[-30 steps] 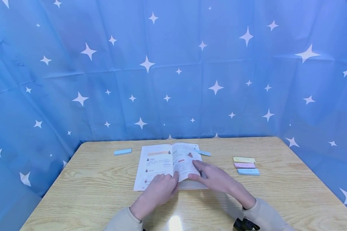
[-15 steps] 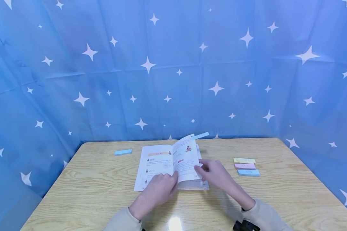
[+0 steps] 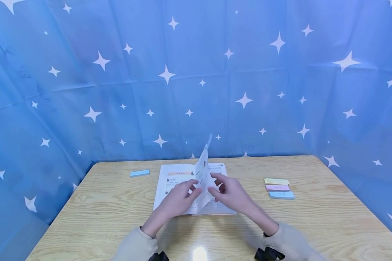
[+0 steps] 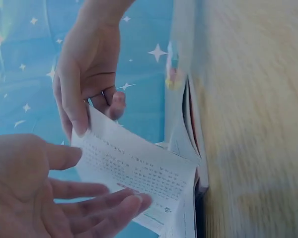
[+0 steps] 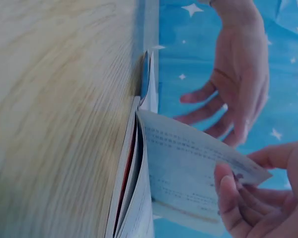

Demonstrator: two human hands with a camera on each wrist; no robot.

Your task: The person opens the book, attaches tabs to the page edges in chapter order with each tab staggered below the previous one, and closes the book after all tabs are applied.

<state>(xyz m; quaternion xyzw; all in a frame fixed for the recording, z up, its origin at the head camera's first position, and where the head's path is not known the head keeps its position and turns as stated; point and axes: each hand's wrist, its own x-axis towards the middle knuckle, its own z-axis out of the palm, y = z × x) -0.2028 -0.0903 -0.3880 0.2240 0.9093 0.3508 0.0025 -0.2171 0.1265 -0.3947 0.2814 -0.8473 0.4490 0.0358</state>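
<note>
An open book (image 3: 179,173) with printed pages lies on the table, one page (image 3: 200,177) lifted nearly upright from its middle. A pale blue sticky tab (image 3: 209,140) sticks out from that page's top. My right hand (image 3: 231,192) pinches the page's near outer corner between thumb and fingers, which the right wrist view shows closely. Facing the page from the left is my left hand (image 3: 178,197), above the left side of the book. Its fingers (image 4: 104,203) are loosely spread in the left wrist view; whether they touch the paper is unclear.
On the wooden table (image 3: 101,210), a blue strip (image 3: 139,173) lies left of the book. Yellow (image 3: 276,181), pink (image 3: 277,187) and blue sticky notes (image 3: 281,195) lie in a column to its right. A blue star-patterned curtain (image 3: 196,90) hangs behind the table.
The page has risen from lying rightward to nearly upright, its tab swinging up and left. My right hand went from touching the page to pinching it; my left hand lifted off the book's middle.
</note>
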